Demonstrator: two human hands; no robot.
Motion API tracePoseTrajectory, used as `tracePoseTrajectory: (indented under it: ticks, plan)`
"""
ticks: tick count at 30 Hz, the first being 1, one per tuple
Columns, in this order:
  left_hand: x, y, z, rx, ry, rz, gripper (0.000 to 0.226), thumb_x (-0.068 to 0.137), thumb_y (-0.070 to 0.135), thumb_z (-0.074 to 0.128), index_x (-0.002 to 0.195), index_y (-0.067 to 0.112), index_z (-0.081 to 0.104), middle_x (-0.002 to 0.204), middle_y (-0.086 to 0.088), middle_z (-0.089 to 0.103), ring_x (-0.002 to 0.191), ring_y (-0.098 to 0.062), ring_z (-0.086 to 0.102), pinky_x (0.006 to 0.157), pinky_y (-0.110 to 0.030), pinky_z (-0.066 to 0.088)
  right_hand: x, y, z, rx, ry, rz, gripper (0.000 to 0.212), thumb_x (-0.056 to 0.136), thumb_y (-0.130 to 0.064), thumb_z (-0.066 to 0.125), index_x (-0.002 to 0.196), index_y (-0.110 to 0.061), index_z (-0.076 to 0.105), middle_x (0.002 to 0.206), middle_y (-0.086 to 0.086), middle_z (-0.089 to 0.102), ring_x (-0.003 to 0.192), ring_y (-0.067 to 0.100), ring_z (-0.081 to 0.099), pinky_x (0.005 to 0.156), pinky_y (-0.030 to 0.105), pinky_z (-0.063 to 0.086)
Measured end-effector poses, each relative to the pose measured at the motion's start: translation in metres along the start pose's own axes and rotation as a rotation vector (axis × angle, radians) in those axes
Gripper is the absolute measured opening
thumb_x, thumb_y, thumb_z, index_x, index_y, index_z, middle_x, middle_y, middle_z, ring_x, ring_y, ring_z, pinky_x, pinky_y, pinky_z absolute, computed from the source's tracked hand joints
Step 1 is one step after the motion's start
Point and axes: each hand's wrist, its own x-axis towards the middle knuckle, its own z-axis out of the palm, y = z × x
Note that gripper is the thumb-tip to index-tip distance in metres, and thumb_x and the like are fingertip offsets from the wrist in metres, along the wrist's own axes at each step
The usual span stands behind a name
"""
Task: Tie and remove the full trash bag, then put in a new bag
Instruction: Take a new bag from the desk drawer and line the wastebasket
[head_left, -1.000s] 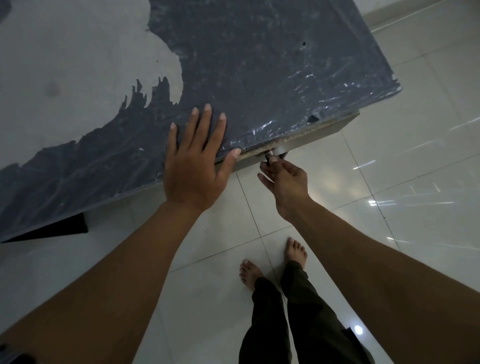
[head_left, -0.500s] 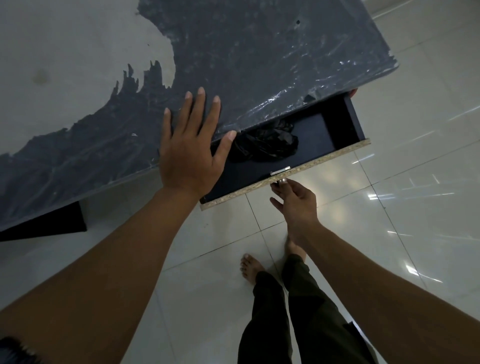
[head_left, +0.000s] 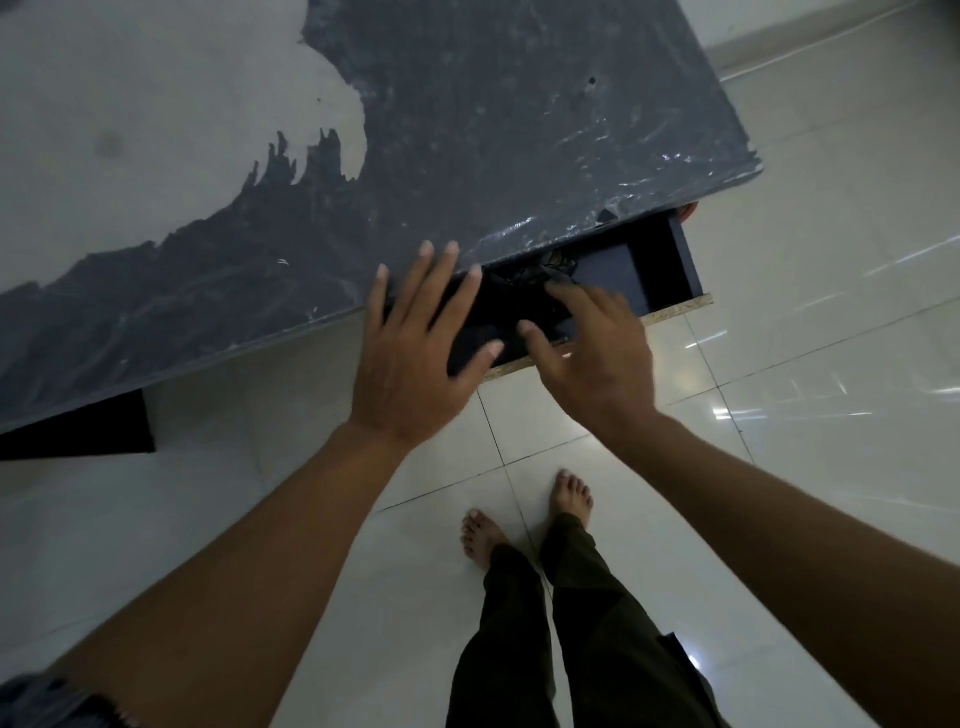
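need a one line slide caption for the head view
Right hand reaches into the open drawer toward crumpled black bags; left hand hovers, fingers spread, at the table edge.

glossy pale tiled floor (head_left: 831, 364) under a worn dark-topped table (head_left: 467, 130)

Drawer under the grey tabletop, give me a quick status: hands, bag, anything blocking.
Left hand open, over the drawer's edge. Right hand open, reaching in. Crumpled black plastic bag inside, ungripped. Nothing blocking.
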Motion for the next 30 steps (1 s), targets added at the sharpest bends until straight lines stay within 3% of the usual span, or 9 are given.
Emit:
tracePoseTrajectory:
  ticks: [3, 6, 9, 13, 16, 20, 25, 27, 30]
  plan:
    - [-0.017, 0.007, 0.003, -0.009, 0.017, 0.076, 0.061, 0.093, 0.046, 0.061, 0.141, 0.010, 0.053, 0.153, -0.014, 0.043, 0.146, -0.031, 0.034, 0.118, -0.056, 0.023, 0.029, 0.006, 0.021, -0.067, -0.251, -0.042, 0.074, 0.084, -0.054, 0.062, 0.145, -0.018, 0.043, 0.151, 0.010, 0.042, 0.142, 0.030, 0.036, 0.112, 0.051, 0.035]
    - [-0.031, 0.009, 0.012, -0.040, 0.024, 0.102, 0.054, 0.089, 0.034, 0.068, 0.135, 0.007, 0.059, 0.144, -0.014, 0.054, 0.134, -0.031, 0.049, 0.110, -0.050, 0.039, 0.045, 0.008, 0.034, -0.148, -0.345, -0.082, 0.079, 0.083, -0.057, 0.063, 0.148, -0.020, 0.037, 0.153, 0.015, 0.036, 0.145, 0.034, 0.028, 0.116, 0.056, 0.026]
    - [-0.045, 0.005, 0.024, -0.116, 0.011, 0.013, 0.051, 0.085, 0.023, 0.073, 0.130, 0.004, 0.063, 0.130, -0.013, 0.065, 0.111, -0.030, 0.066, 0.088, -0.043, 0.057, 0.056, 0.002, 0.038, -0.240, -0.400, -0.121, 0.082, 0.080, -0.060, 0.065, 0.147, -0.024, 0.034, 0.150, 0.016, 0.038, 0.141, 0.037, 0.030, 0.115, 0.053, 0.026]
    - [-0.048, 0.000, 0.033, -0.171, 0.014, -0.098, 0.036, 0.082, 0.020, 0.070, 0.115, 0.005, 0.073, 0.105, -0.013, 0.076, 0.085, -0.029, 0.074, 0.065, -0.040, 0.062, 0.070, -0.007, 0.040, -0.357, -0.494, -0.091, 0.079, 0.079, -0.066, 0.064, 0.144, -0.029, 0.039, 0.150, 0.014, 0.037, 0.140, 0.035, 0.032, 0.112, 0.051, 0.029]
    - [-0.044, 0.000, 0.031, -0.226, -0.010, -0.140, 0.031, 0.083, 0.028, 0.063, 0.102, 0.010, 0.078, 0.093, -0.010, 0.078, 0.077, -0.026, 0.075, 0.060, -0.040, 0.062, 0.074, -0.012, 0.040, -0.381, -0.538, -0.061, 0.058, 0.086, -0.055, 0.064, 0.135, -0.027, 0.053, 0.140, 0.014, 0.049, 0.131, 0.032, 0.045, 0.108, 0.047, 0.032]
    - [-0.041, 0.000, 0.023, -0.194, -0.034, -0.114, 0.024, 0.084, 0.026, 0.065, 0.097, 0.011, 0.079, 0.090, -0.006, 0.079, 0.075, -0.024, 0.075, 0.058, -0.037, 0.061, 0.060, -0.011, 0.026, -0.275, -0.398, -0.156, 0.030, 0.090, -0.037, 0.067, 0.112, -0.018, 0.071, 0.116, 0.010, 0.066, 0.106, 0.033, 0.062, 0.092, 0.039, 0.043]
    - [-0.034, 0.002, 0.013, -0.129, -0.009, -0.080, 0.016, 0.083, 0.016, 0.071, 0.097, 0.010, 0.076, 0.089, -0.007, 0.075, 0.072, -0.028, 0.070, 0.056, -0.035, 0.057, 0.029, 0.019, 0.001, -0.052, -0.053, -0.345, 0.021, 0.086, -0.028, 0.065, 0.092, -0.010, 0.074, 0.088, 0.009, 0.063, 0.073, 0.030, 0.059, 0.059, 0.033, 0.040]
    - [-0.031, 0.004, 0.007, -0.030, 0.002, -0.078, 0.031, 0.078, 0.018, 0.076, 0.108, 0.011, 0.072, 0.097, -0.009, 0.069, 0.086, -0.029, 0.063, 0.068, -0.039, 0.054, 0.018, 0.032, -0.009, -0.003, 0.001, -0.358, 0.021, 0.087, -0.027, 0.064, 0.093, -0.008, 0.072, 0.086, 0.008, 0.060, 0.071, 0.025, 0.054, 0.057, 0.035, 0.043]
    - [-0.023, 0.002, -0.005, 0.166, 0.011, -0.125, 0.071, 0.072, 0.039, 0.074, 0.136, 0.015, 0.054, 0.126, -0.015, 0.057, 0.115, -0.032, 0.050, 0.097, -0.047, 0.040, 0.009, 0.039, -0.020, 0.101, 0.034, -0.317, 0.018, 0.087, -0.023, 0.066, 0.088, -0.006, 0.069, 0.084, 0.008, 0.057, 0.068, 0.021, 0.049, 0.054, 0.032, 0.042]
